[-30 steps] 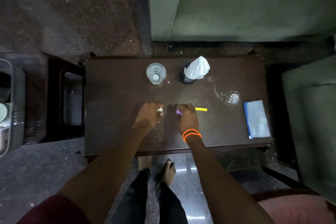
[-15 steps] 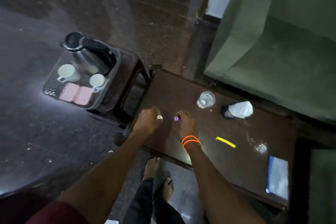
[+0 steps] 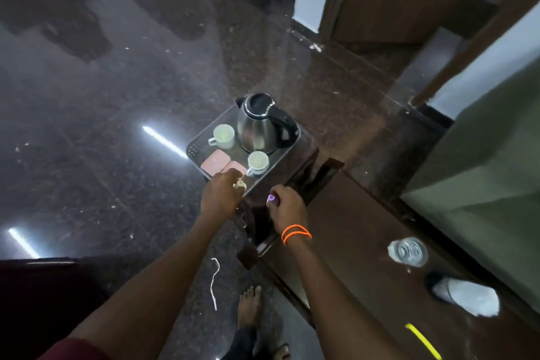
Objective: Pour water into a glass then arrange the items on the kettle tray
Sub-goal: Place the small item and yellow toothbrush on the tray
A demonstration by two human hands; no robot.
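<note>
A steel kettle (image 3: 258, 123) with a black handle stands on a grey tray (image 3: 195, 147) on a small dark stool. Two white cups (image 3: 223, 135) (image 3: 258, 161) and two pink packets (image 3: 215, 161) share the tray. My left hand (image 3: 222, 194) is closed on a small white item at the tray's near edge. My right hand (image 3: 287, 207) is closed on a small purple item just right of it, over the stool. A glass of water (image 3: 408, 251) stands on the dark table at the right.
The dark table (image 3: 350, 242) also holds a black holder with white tissue (image 3: 464, 296) and a yellow stick (image 3: 423, 340). A green sofa (image 3: 482, 161) lies beyond it. A white string (image 3: 214, 283) lies on the glossy floor near my bare feet.
My view has swung left from the table to the kettle tray. Both hands, still closed on their small items, have moved off the table to the tray's near edge.
</note>
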